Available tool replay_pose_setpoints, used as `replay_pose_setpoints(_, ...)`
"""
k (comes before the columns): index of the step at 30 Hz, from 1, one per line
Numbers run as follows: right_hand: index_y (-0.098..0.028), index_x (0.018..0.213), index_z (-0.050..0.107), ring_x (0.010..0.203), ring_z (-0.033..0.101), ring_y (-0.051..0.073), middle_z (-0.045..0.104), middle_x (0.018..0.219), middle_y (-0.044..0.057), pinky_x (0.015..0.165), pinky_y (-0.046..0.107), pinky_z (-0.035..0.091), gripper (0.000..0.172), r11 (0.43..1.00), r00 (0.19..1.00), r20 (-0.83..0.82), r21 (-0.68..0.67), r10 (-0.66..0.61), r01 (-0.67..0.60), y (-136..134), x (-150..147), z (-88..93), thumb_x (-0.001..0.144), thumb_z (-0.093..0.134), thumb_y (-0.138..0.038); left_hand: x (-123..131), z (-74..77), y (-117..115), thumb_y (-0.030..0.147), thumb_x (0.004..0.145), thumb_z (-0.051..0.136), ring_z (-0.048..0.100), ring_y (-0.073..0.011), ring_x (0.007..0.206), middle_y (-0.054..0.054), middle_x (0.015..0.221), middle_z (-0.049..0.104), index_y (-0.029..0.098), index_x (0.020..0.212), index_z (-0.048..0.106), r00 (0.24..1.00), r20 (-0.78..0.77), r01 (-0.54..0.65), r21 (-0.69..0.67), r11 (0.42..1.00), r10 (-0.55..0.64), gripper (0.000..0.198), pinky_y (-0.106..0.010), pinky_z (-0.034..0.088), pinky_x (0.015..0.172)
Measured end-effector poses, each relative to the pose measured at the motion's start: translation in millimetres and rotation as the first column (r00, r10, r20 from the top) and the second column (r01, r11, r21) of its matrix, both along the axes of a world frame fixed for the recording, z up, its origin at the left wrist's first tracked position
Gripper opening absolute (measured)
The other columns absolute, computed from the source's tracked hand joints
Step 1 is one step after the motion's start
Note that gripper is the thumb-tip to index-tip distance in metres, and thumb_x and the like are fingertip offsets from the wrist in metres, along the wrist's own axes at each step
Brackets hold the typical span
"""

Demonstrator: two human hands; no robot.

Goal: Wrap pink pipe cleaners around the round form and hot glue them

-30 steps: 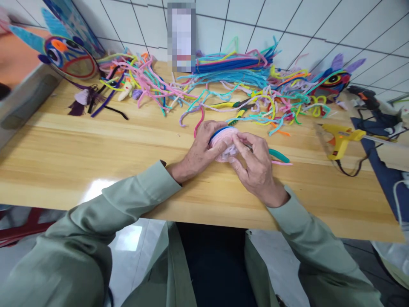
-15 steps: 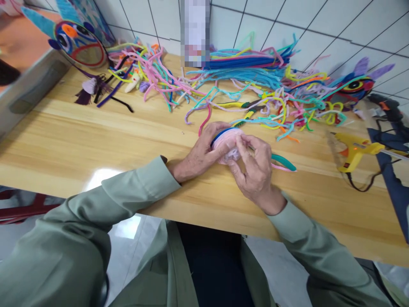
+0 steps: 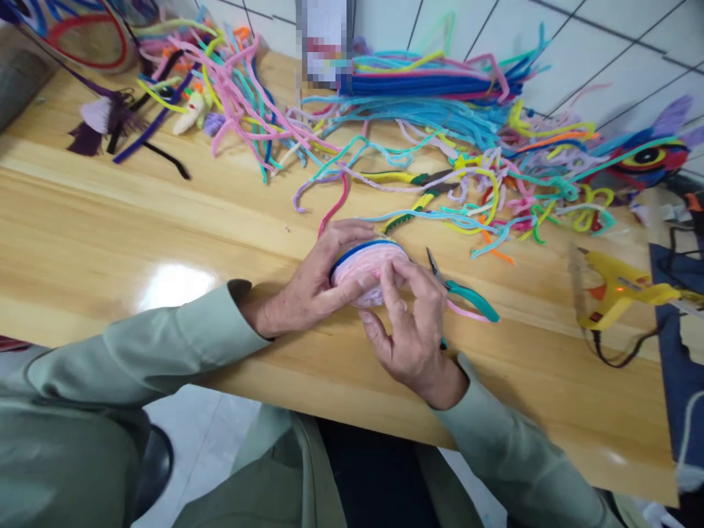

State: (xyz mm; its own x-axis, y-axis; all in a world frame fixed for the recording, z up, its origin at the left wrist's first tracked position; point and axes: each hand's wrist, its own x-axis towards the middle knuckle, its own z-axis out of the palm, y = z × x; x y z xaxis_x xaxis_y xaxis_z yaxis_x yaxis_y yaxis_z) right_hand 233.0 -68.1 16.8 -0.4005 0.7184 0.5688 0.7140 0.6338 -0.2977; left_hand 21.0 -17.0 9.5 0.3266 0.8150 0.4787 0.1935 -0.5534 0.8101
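Note:
My left hand (image 3: 319, 282) is closed around the edge of a round, pale pink fuzzy piece (image 3: 357, 271) with a blue rim, its thumb lying across the top. The piece looks wound from pipe cleaners. Fingers of my right hand (image 3: 412, 319) are stretched out and touch the right side of its surface, while the thumb stands apart from them. Just beyond my right hand lie teal-handled pliers (image 3: 471, 295), with a pink pipe cleaner (image 3: 467, 314) beside them. Pliers with yellow and green handles (image 3: 410, 213) rest behind the piece.
Piles of coloured pipe cleaners (image 3: 429, 110) run along the tiled wall. A yellow glue gun (image 3: 610, 290) with a black cord lies at right. Fuzzy decorated masks stand at the far left (image 3: 88, 37) and far right (image 3: 649, 158). A dark purple tassel (image 3: 96, 125) lies at left.
My view has shifted closer and to the right. My right thumb has come away from the pink piece, and the teal-handled pliers show more fully. My left hand keeps its grip.

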Motion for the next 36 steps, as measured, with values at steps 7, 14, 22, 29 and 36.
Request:
replay_pose_setpoints(7,-0.026,0.179,0.031,0.138,0.066,0.038,0.063,0.149,0.018,0.114,0.059,0.061,0.079,0.992,0.998,-0.054,0.122,0.016,-0.009,5.3,-2.6,-6.2,0.109,0.066,-0.029,2.4,-5.2,0.8,0.037,0.109,0.069,0.06,-0.0297,0.147,-0.015,0.149,0.064,0.025,0.152,0.056,0.999,0.036,0.013,0.029,0.999,-0.014,0.046,-0.052,0.053,0.127)
replay_pose_setpoints(14,-0.024,0.179,0.032,0.14,0.064,0.037,0.063,0.15,0.02,0.112,0.062,0.062,0.084,0.989,0.997,-0.066,0.146,0.032,-0.022,9.8,-1.6,-11.2,0.104,0.07,-0.024,2.7,-9.4,3.8,0.04,0.112,0.065,0.062,-0.0299,0.145,-0.015,0.147,0.063,0.026,0.151,0.056,0.998,0.051,0.03,0.06,0.998,-0.033,0.043,-0.052,0.055,0.123)
replay_pose_setpoints(22,-0.026,0.179,0.033,0.136,0.066,0.037,0.063,0.15,0.019,0.108,0.063,0.063,0.085,0.993,1.0,-0.025,0.118,-0.007,0.01,1.0,1.2,-4.0,0.102,0.069,-0.02,11.3,-11.0,3.0,0.034,0.111,0.066,0.059,-0.0291,0.145,-0.014,0.145,0.064,0.025,0.15,0.055,0.991,0.121,0.043,0.101,0.994,-0.055,0.042,-0.052,0.051,0.125)
replay_pose_setpoints(29,-0.023,0.178,0.035,0.136,0.064,0.037,0.062,0.147,0.02,0.105,0.06,0.064,0.081,0.993,0.999,0.026,0.116,-0.025,0.021,-0.1,6.3,-3.3,0.104,0.067,-0.023,15.7,-8.8,-0.1,0.034,0.11,0.066,0.059,-0.0309,0.144,-0.015,0.143,0.064,0.023,0.147,0.055,0.992,0.121,0.013,0.08,0.997,-0.023,0.04,-0.052,0.051,0.123)
replay_pose_setpoints(36,-0.025,0.177,0.035,0.131,0.067,0.037,0.064,0.145,0.02,0.102,0.06,0.064,0.083,0.987,0.998,0.04,0.158,-0.04,0.033,4.4,6.6,-6.1,0.102,0.069,-0.022,13.2,-10.1,4.2,0.036,0.112,0.063,0.058,-0.0305,0.145,-0.015,0.146,0.063,0.025,0.147,0.056,0.994,0.102,0.042,0.064,0.997,-0.049,0.037,-0.054,0.051,0.124)
